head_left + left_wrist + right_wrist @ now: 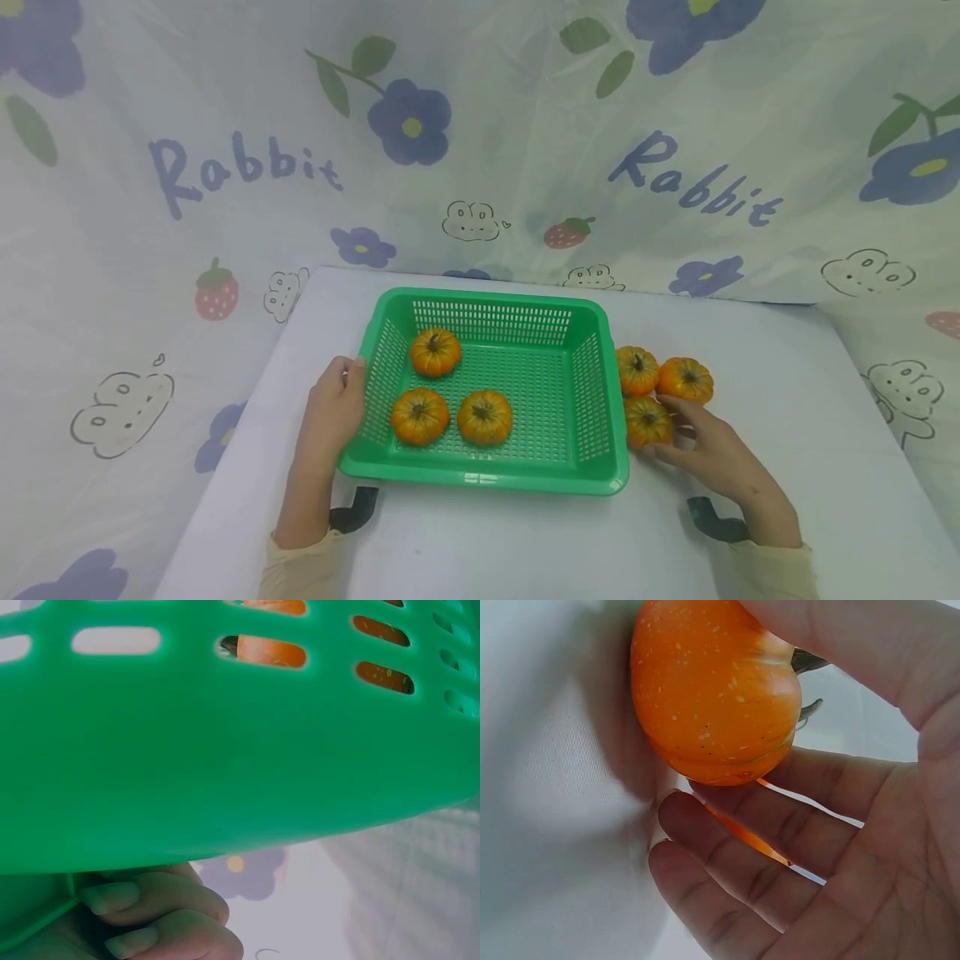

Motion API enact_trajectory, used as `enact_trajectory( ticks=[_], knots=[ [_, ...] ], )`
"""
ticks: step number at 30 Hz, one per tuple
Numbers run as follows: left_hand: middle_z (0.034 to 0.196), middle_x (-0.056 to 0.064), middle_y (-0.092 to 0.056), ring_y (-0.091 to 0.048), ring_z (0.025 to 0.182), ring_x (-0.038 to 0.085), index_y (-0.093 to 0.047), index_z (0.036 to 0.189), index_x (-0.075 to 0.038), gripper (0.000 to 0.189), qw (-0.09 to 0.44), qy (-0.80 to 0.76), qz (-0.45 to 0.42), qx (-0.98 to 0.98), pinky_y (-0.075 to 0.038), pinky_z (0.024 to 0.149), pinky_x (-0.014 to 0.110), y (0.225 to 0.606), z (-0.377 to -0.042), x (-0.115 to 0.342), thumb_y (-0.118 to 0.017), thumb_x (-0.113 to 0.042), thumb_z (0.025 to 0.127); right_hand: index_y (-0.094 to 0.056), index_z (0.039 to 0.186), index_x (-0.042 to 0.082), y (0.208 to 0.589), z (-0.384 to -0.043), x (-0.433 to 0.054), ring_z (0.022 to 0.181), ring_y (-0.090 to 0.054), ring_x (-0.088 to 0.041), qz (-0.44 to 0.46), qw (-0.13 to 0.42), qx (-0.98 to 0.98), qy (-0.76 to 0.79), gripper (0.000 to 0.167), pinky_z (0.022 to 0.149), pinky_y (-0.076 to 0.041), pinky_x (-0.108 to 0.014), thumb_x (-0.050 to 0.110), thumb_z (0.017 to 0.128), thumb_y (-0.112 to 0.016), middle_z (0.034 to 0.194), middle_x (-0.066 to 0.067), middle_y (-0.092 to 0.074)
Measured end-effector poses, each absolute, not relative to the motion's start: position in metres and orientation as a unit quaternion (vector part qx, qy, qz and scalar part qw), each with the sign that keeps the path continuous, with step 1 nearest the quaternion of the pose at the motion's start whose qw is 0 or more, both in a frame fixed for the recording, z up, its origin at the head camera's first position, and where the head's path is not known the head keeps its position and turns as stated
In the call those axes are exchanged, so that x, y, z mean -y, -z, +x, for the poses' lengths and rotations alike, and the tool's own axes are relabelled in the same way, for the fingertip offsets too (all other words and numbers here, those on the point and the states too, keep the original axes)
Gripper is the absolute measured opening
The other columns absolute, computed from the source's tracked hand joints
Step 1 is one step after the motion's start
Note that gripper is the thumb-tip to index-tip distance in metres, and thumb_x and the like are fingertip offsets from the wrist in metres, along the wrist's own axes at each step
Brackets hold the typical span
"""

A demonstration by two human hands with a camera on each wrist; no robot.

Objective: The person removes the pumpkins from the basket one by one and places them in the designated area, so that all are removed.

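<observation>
A green plastic basket with slotted walls stands on the white table. My left hand grips its left rim; in the left wrist view, curled fingers show beneath the rim. Inside the basket sit three small orange pumpkins, one at the back left and two in front, a left one and a right one. Just outside the right wall, my right hand holds another pumpkin between thumb and fingers. In the right wrist view this pumpkin shows its speckled side, close to the tabletop.
Two more pumpkins, one against the basket and one farther right, lie just behind the held one. A patterned cloth with flowers and "Rabbit" lettering hangs behind the table and at its sides.
</observation>
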State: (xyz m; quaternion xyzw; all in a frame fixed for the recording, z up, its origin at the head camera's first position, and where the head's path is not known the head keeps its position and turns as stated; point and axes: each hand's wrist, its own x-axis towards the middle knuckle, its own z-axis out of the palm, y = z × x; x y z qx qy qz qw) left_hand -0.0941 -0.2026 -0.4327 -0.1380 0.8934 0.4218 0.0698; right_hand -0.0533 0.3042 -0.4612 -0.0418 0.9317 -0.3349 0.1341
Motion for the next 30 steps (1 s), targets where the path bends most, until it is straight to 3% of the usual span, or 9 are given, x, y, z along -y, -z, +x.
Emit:
enact_trajectory(
  ticks=[24, 30],
  knots=[
    [0.088, 0.013, -0.057, -0.055, 0.075, 0.027, -0.053, 0.124, -0.004, 0.062, 0.072, -0.424, -0.136, -0.892, -0.046, 0.063, 0.038, 0.432, -0.094, 0.204, -0.024, -0.058, 0.111, -0.040, 0.157, 0.003, 0.453, -0.051, -0.300, 0.127, -0.055, -0.053, -0.033, 0.148, -0.930, 0.336, 0.089, 0.098, -0.048, -0.066, 0.052, 0.093, -0.077, 0.150, -0.027, -0.049],
    [0.088, 0.014, -0.058, -0.055, 0.074, 0.028, -0.053, 0.124, -0.004, 0.063, 0.071, -0.421, -0.137, -0.894, -0.047, 0.063, 0.038, 0.434, -0.095, 0.204, -0.024, -0.059, 0.111, -0.043, 0.154, 0.001, 0.442, -0.048, -0.298, 0.130, -0.053, -0.046, -0.058, 0.115, -0.937, 0.325, 0.082, 0.102, -0.048, -0.063, 0.050, 0.097, -0.074, 0.151, -0.024, -0.050]
  ],
)
